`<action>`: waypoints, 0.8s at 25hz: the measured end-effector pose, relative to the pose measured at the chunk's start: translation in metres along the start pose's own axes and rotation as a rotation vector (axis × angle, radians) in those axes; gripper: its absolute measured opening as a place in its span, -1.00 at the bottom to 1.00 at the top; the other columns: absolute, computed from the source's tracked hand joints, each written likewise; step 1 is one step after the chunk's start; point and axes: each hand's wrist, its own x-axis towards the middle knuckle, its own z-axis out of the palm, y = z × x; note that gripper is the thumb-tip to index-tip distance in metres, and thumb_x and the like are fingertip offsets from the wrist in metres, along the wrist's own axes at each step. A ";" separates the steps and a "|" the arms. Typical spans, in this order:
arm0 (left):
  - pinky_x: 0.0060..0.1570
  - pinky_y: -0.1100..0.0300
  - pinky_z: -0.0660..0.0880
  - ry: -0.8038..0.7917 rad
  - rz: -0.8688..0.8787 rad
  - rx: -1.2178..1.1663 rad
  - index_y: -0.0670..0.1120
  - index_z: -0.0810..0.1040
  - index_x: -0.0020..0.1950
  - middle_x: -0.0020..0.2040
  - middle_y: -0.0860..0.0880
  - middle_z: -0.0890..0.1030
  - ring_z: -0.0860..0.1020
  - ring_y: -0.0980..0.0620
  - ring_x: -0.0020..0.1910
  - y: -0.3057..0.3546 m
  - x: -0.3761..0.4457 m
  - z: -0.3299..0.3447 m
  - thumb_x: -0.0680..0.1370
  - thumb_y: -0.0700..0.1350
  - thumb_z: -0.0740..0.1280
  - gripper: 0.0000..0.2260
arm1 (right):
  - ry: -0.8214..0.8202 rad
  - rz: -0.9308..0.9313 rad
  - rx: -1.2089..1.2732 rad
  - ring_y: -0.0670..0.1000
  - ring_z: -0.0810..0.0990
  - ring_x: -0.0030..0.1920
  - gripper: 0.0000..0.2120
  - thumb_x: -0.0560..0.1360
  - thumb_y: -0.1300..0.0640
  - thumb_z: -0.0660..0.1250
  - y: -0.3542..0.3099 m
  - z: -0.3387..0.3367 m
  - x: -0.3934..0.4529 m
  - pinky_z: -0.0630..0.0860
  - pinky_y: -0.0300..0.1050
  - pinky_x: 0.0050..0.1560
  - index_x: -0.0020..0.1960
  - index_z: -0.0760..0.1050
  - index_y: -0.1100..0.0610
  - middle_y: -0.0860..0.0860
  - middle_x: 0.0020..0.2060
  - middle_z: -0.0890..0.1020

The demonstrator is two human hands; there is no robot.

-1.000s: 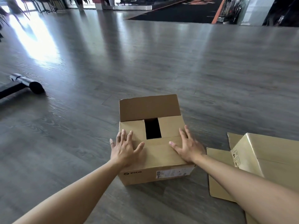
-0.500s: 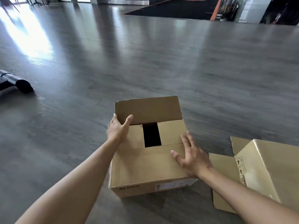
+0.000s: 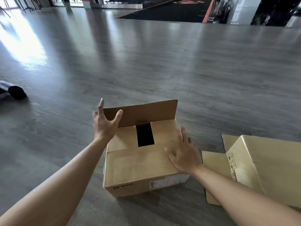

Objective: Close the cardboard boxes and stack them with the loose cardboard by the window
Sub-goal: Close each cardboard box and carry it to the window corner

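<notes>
A brown cardboard box (image 3: 138, 167) sits on the grey floor right in front of me. Its near flap and two side flaps lie folded down, with a dark gap between the side flaps. The far flap (image 3: 146, 111) still stands upright. My left hand (image 3: 105, 123) is at that flap's left end, fingers spread, thumb in front of the flap and fingers behind its edge. My right hand (image 3: 184, 152) presses flat on the folded near flap at the box's right side. A second cardboard box (image 3: 268, 167) lies at the right.
A flat piece of loose cardboard (image 3: 213, 170) lies under and beside the second box. A dark cylindrical object (image 3: 15, 92) lies on the floor at the far left. A black mat (image 3: 162, 12) and dark furniture are at the far end of the room.
My left hand left the folded near flap and rose to the left end of the upright far flap. My right hand stayed pressing on the near flap.
</notes>
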 end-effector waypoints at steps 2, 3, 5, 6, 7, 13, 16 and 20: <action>0.14 0.02 0.43 -0.019 0.107 0.183 0.20 0.33 0.49 0.16 -0.02 0.37 0.50 -0.09 0.11 -0.003 -0.013 -0.010 0.48 0.29 0.40 -0.38 | 0.094 0.013 0.000 0.29 0.13 0.54 -0.03 0.50 -0.45 0.01 -0.004 -0.005 0.001 0.29 0.24 0.42 0.60 -0.34 0.10 0.16 0.59 -0.24; 0.17 0.02 0.43 -0.033 0.153 0.253 0.15 0.43 0.45 0.14 -0.02 0.39 0.50 -0.12 0.15 -0.005 -0.021 -0.014 0.48 0.28 0.39 -0.43 | 0.131 0.014 -0.003 0.29 0.10 0.55 0.00 0.51 -0.44 0.08 -0.006 -0.009 0.003 0.27 0.24 0.43 0.59 -0.35 0.13 0.19 0.59 -0.25; 0.27 -0.03 0.39 -0.068 0.237 0.384 0.08 0.51 0.41 0.17 -0.08 0.47 0.47 -0.17 0.26 -0.013 -0.036 -0.021 0.50 0.30 0.36 -0.45 | 0.205 -0.003 -0.020 0.29 0.07 0.56 0.01 0.53 -0.37 0.20 -0.008 -0.017 0.008 0.30 0.27 0.42 0.60 -0.30 0.16 0.22 0.59 -0.20; 0.32 -0.06 0.35 -0.090 0.262 0.467 0.07 0.49 0.44 0.24 -0.10 0.49 0.44 -0.16 0.31 -0.015 -0.044 -0.023 0.51 0.32 0.33 -0.43 | 0.220 -0.014 -0.034 0.29 0.06 0.57 0.00 0.53 -0.33 0.24 -0.009 -0.020 0.010 0.31 0.27 0.41 0.61 -0.28 0.16 0.21 0.59 -0.19; 0.37 -0.06 0.29 -0.113 0.268 0.547 0.09 0.44 0.48 0.34 -0.10 0.47 0.39 -0.14 0.38 -0.018 -0.053 -0.025 0.52 0.34 0.30 -0.41 | 0.213 -0.023 -0.046 0.28 0.03 0.58 0.00 0.52 -0.33 0.24 -0.009 -0.023 0.012 0.29 0.27 0.40 0.61 -0.27 0.14 0.19 0.59 -0.20; 0.57 -0.02 -0.08 -0.335 0.258 0.774 0.17 0.06 0.63 0.65 -0.04 0.04 -0.02 -0.03 0.62 -0.038 -0.090 -0.028 0.53 0.46 0.06 -0.26 | -0.034 -0.068 -0.118 0.13 -0.12 0.60 -0.10 0.48 -0.47 0.02 -0.003 -0.023 0.024 0.11 0.28 0.51 0.62 -0.19 -0.04 0.03 0.61 -0.23; 0.58 -0.01 -0.16 -0.420 0.245 0.792 0.16 -0.06 0.65 0.66 -0.06 -0.06 -0.12 -0.03 0.63 -0.044 -0.101 -0.024 0.51 0.48 -0.02 -0.22 | -0.151 -0.081 -0.132 0.06 -0.17 0.60 -0.12 0.47 -0.50 -0.06 0.001 -0.019 0.025 0.03 0.27 0.54 0.62 -0.16 -0.07 -0.03 0.61 -0.21; 0.58 0.03 -0.21 -0.516 0.172 0.786 0.12 -0.17 0.65 0.65 -0.08 -0.19 -0.24 -0.03 0.62 -0.050 -0.107 -0.016 0.55 0.45 -0.07 -0.23 | -0.231 -0.079 -0.135 0.03 -0.24 0.60 -0.13 0.47 -0.52 -0.12 0.006 -0.014 0.022 -0.02 0.24 0.54 0.62 -0.18 -0.09 -0.05 0.60 -0.24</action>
